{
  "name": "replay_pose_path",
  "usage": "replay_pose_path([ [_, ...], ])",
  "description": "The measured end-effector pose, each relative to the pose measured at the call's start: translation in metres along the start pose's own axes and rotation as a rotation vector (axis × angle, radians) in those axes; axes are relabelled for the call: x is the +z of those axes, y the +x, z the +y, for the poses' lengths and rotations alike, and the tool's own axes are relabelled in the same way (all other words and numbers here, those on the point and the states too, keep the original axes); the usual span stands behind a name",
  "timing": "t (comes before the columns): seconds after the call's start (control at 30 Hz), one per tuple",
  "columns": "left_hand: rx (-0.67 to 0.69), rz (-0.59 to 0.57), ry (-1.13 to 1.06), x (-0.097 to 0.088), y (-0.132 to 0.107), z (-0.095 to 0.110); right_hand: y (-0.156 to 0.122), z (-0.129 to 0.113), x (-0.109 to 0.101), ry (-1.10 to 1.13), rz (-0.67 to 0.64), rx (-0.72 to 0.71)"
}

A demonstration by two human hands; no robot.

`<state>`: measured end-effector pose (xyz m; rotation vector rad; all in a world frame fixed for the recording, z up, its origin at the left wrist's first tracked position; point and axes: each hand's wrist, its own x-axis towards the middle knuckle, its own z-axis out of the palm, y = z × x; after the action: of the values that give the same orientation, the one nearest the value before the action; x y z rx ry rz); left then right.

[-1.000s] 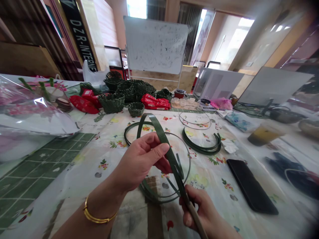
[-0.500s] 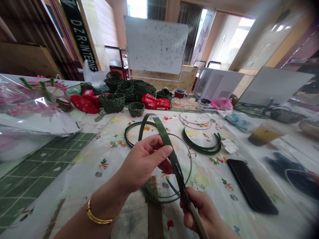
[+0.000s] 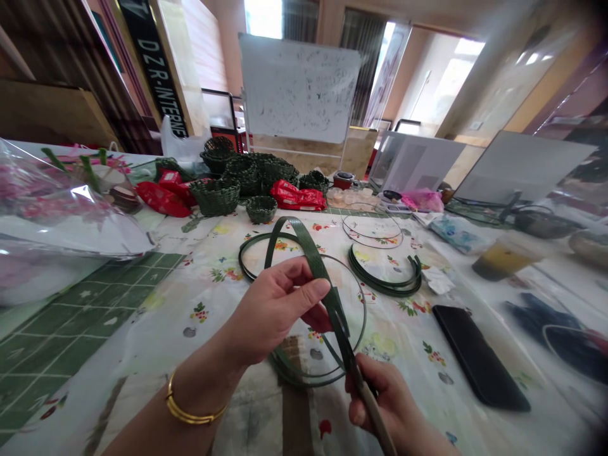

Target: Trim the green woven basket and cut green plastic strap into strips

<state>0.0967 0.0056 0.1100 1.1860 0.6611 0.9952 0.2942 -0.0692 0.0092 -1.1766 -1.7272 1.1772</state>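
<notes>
My left hand pinches a flat, dark green woven-textured plastic strap between thumb and fingers. The strap arches up and back down behind the hand. My right hand is closed around scissors, whose dark blades lie along the strap's lower end, where a narrow strip parts from its side. My fingers partly hide the scissors' handles. Below both hands, a loose green strap coil rests on the flowered tablecloth.
A bundle of curved green strips and a black phone lie to the right, near a cup of yellowish liquid. Green woven baskets and red packets stand at the back. Clear plastic wrapping bulges at left.
The scissors' blades sit slightly differently along the strap, and the cut strip at its edge stands out more. Both hands stay almost in place.
</notes>
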Motion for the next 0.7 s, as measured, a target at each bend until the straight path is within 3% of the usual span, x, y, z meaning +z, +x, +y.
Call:
replay_pose_path([
  [0.2, -0.013, -0.012, 0.008, 0.0002, 0.0002, -0.0017, 0.0002, -0.0001, 0.0024, 0.075, -0.027, 0.004],
  [0.53, -0.005, -0.001, 0.021, 0.0044, 0.0013, -0.0057, 0.0041, -0.0027, -0.0004, -0.011, 0.021, -0.08],
  [0.7, -0.011, -0.016, -0.001, 0.0047, 0.0015, -0.0068, -0.0017, -0.0005, 0.0013, 0.028, -0.013, -0.052],
])
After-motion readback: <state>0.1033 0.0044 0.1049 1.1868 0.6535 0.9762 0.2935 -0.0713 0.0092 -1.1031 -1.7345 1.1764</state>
